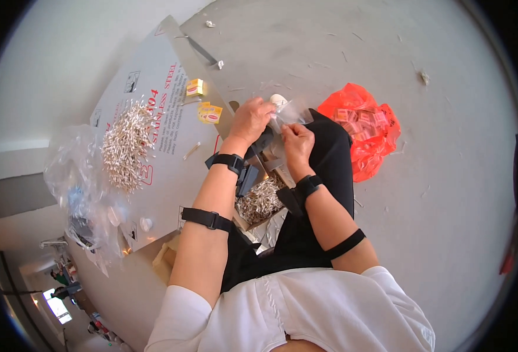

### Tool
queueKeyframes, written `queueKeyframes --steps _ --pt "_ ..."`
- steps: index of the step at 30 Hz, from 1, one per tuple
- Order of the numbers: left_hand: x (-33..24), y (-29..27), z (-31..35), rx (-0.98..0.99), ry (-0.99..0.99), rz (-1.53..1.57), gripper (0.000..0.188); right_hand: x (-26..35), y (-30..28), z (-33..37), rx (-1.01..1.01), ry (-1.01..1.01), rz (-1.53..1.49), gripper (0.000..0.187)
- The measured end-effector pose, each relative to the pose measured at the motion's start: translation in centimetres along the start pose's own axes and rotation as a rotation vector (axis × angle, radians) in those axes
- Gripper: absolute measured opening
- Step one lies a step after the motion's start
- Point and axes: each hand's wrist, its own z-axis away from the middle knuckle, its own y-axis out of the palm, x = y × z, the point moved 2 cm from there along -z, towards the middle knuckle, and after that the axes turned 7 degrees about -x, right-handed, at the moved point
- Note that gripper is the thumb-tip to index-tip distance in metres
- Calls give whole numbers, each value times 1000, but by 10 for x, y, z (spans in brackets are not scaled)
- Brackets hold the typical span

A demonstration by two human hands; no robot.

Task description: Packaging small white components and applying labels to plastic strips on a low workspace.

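Two hands over an open box (251,227) of loose cotton swabs (260,200), parked beside the right leg (333,158), likely for easy reach. Left hand (252,120) and right hand (298,146) both pinch a clear plastic bag (298,111) just past it, I guess to stop the film flopping, though the fingertips are too small to be sure. Off left, a big swab pile (131,144) lies on a printed sheet (168,199) near yellow packs (210,112). Over right, a red bag (369,164) lies wide open on the floor (447,223), probably keeping its pink packs (361,124) together
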Motion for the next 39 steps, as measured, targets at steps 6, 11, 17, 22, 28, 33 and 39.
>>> queueKeyframes --steps 6,11,17,22,28,33,39 --pt "14 8 11 73 -58 63 11 -10 -1 4 -8 132 -6 11" --pt "10 -5 12 46 -29 56 13 2 -1 15 63 206 -180 11" --pt "-3 -8 15 -34 103 -131 16 9 -3 17 88 175 -235 10" --pt "0 -7 23 -12 95 -160 13 7 0 20 76 167 -178 11" --pt "9 -9 30 16 46 -46 13 2 1 23 158 226 -183 11" --pt "16 -22 35 109 -209 301 15 7 6 38 199 424 -251 9" --pt "22 -35 46 248 -610 390 13 -16 16 54 258 259 -184 17"
